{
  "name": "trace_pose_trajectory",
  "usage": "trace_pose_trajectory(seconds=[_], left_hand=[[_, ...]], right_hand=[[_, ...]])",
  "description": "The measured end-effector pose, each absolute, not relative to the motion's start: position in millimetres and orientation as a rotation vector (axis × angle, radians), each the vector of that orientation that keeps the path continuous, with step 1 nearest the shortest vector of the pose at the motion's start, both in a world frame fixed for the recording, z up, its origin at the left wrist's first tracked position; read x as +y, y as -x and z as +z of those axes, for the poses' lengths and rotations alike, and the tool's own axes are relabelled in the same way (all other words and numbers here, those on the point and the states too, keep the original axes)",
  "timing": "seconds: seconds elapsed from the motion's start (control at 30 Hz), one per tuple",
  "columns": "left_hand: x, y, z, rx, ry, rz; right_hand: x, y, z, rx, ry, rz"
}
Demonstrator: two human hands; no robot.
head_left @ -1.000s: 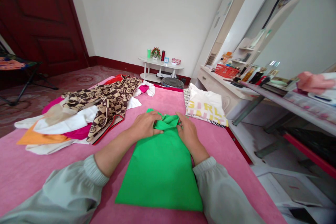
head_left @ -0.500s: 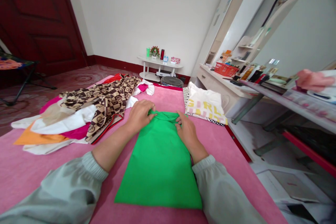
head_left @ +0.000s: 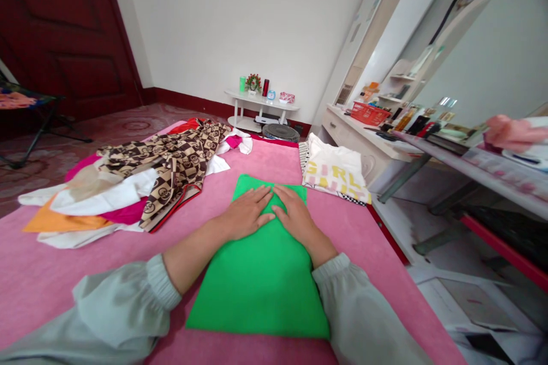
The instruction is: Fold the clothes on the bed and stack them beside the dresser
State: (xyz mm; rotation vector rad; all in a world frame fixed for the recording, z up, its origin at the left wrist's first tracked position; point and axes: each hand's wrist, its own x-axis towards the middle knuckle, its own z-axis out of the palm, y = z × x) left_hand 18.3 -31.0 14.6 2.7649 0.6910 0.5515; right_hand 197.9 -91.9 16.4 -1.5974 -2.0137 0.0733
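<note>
A green garment, folded into a long panel, lies flat on the pink bed cover. Both hands rest on its upper part, palms down. My left hand presses on the cloth with its fingers spread, pointing up and to the right. My right hand lies beside it, fingers flat and pointing up and to the left. The fingertips of the two hands nearly meet at the middle of the cloth. Neither hand grips anything.
Loose clothes, including a brown checkered garment, are heaped at the left. A stack with a white printed shirt lies at the back right. Beyond stand a small white table and a dressing table with a red basket.
Both hands have let go of the garment's top edge and come together, lying flat on it. That edge, bunched up before, is now spread smoother.
</note>
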Motion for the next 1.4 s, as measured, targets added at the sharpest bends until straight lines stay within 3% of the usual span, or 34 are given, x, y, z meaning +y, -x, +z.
trace_pose_trajectory(seconds=[0.43, 0.7, 0.9, 1.07, 1.4], left_hand=[[-21.4, -7.2, -3.4, 1.252, -2.649, 0.534], [-60.3, 41.7, 8.1, 1.269, -2.683, 0.227], [-96.9, 74.1, 29.2, 1.121, -2.689, 0.043], [-121.7, 84.2, 43.1, 1.148, -2.603, 0.275], [-135.6, 94.0, 33.8, 1.162, -2.029, 0.383]], right_hand=[[-102.1, -201.9, 8.2, -1.937, 2.105, 0.041], [-150.7, -197.9, 11.2, -1.903, 2.331, 0.001], [-195.9, -185.3, 31.1, -1.988, 2.239, -0.089], [-208.3, -193.0, 37.0, -1.925, 2.128, -0.003], [-138.3, -150.5, 57.1, -2.077, 1.884, -0.095]])
